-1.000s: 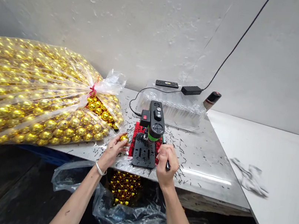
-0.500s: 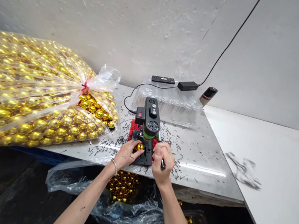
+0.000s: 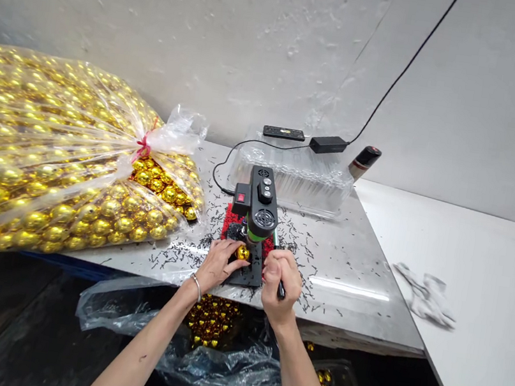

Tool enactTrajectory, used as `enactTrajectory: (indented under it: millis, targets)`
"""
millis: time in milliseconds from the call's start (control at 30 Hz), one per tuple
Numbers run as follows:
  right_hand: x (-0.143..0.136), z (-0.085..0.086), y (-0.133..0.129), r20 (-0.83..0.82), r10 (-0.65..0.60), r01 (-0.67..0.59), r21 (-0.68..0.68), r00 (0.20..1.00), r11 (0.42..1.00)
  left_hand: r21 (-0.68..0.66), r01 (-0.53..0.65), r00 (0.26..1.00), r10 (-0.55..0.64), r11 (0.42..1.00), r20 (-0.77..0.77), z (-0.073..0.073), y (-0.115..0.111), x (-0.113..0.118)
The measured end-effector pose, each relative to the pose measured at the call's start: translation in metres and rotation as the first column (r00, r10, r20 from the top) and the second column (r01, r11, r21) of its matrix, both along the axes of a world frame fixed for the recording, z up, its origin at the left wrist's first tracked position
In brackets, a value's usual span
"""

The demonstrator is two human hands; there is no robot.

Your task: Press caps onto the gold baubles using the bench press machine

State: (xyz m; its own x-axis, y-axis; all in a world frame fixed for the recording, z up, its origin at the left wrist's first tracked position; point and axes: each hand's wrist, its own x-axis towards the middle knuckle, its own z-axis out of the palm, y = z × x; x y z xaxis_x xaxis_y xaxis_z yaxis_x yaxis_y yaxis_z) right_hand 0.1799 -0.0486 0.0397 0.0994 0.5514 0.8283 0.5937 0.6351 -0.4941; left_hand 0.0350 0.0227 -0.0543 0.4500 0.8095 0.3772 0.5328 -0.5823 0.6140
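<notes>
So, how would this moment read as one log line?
left hand: holds ball | right hand: grips handle | machine: over plate

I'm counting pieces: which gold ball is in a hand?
The gold ball pinched in the left hand, over the black base plate of the machine; the other gold balls lie heaped at left or below the tabletop.

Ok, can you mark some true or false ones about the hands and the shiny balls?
1. The left hand holds a gold ball. True.
2. The right hand holds a ball too. False: it grips a handle.
3. A red tie is around the big bag. True.
4. The machine has a blue switch. False: its switch is red.
</notes>
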Motion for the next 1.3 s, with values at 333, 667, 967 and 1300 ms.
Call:
enactTrajectory:
  millis: [333,667,967,1300]
  targets:
    - [0.001,-0.002,-0.001,-0.001,-0.004,0.004,-0.020,1.000,1.000,-0.039,-0.069,0.997,0.067,0.997,-0.042,-0.005,0.003,0.005]
    - [0.003,-0.015,0.001,0.004,0.024,-0.024,0.005,1.000,1.000,0.018,-0.025,0.998,0.024,1.000,0.052,-0.018,0.002,0.007]
    - [0.007,-0.047,0.011,0.105,-0.024,0.010,0.126,0.994,0.992,0.039,-0.026,0.997,0.023,0.999,0.072,-0.019,0.003,0.007]
    - [0.005,-0.055,0.015,0.112,0.005,-0.024,0.168,0.994,0.986,0.005,-0.039,0.995,0.039,0.999,0.090,-0.019,0.004,0.009]
